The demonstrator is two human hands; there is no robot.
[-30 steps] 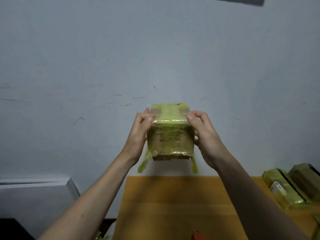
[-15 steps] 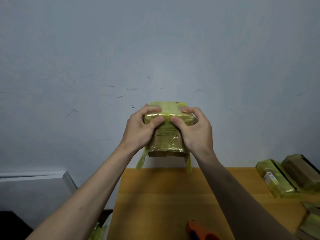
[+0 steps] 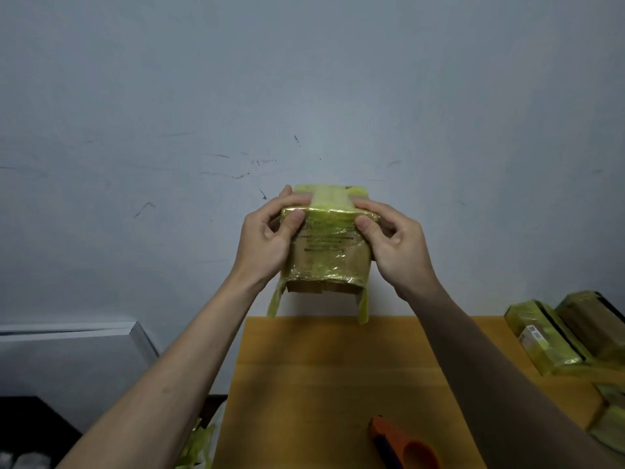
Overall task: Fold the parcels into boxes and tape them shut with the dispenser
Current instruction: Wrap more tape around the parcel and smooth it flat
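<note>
I hold a small cardboard box wrapped in yellow-green tape up in front of the grey wall, above the far edge of the wooden table. My left hand grips its left side, thumb pressed on the top front edge. My right hand grips its right side the same way. Two loose tape tails hang from the box's lower corners. The orange tape dispenser lies on the table near the bottom edge of the view.
Several taped parcels lie at the table's right side. Crumpled yellow-green tape scraps sit beside the table's left edge. A grey ledge runs along the wall at the left.
Both thumbs have slid apart along the box's top front edge, from the middle toward the corners. The view has tilted down, showing more of the dispenser.
</note>
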